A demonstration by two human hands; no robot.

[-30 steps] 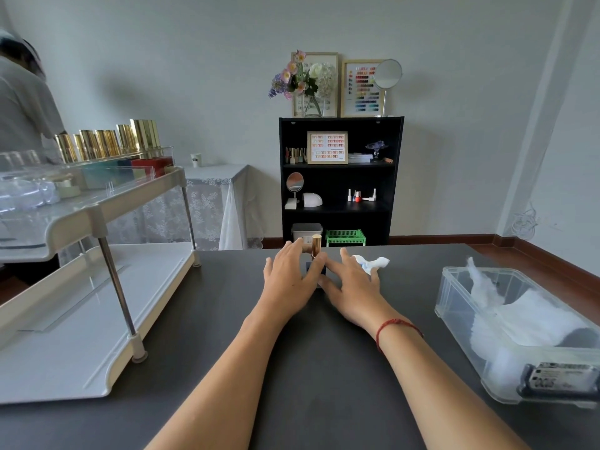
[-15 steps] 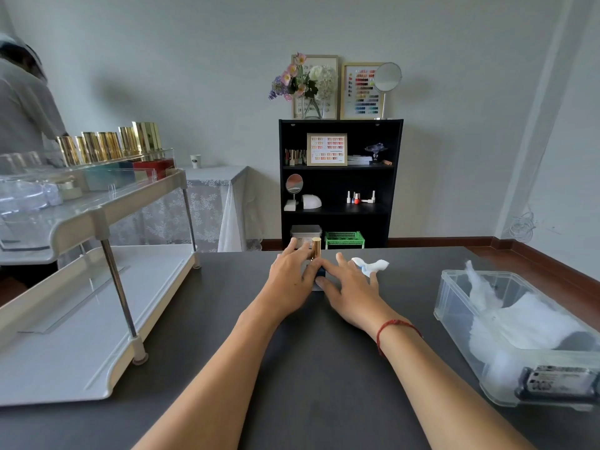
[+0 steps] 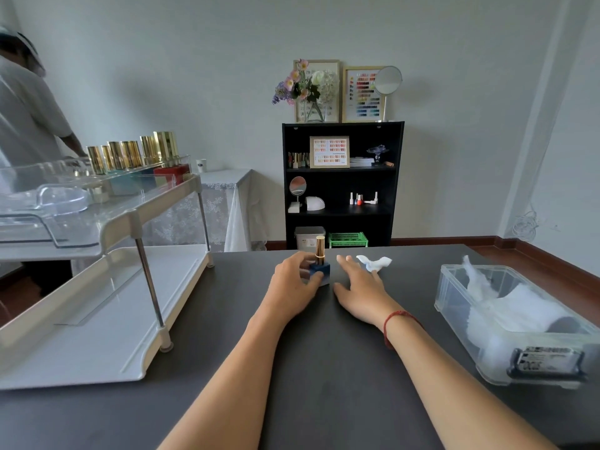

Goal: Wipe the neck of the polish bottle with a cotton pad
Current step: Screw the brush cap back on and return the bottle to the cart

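A small blue polish bottle [image 3: 320, 268] with a tall gold cap stands upright on the dark table [image 3: 324, 352], near its far edge. My left hand [image 3: 293, 287] wraps its thumb and fingers around the bottle's blue base. My right hand [image 3: 360, 287] lies flat on the table just right of the bottle, fingers spread, holding nothing. A crumpled white cotton pad [image 3: 373, 263] lies on the table at my right fingertips, touching or nearly touching them.
A clear plastic box [image 3: 454, 297] of white cotton stands at the right. A white two-tier rack [image 3: 97, 319] with gold-capped bottles fills the left. A person in white stands at far left. A black shelf unit [image 3: 342, 186] is beyond the table.
My right hand has drawn away from the bottle to the right, so the blue base now shows. My left hand stays on the bottle.
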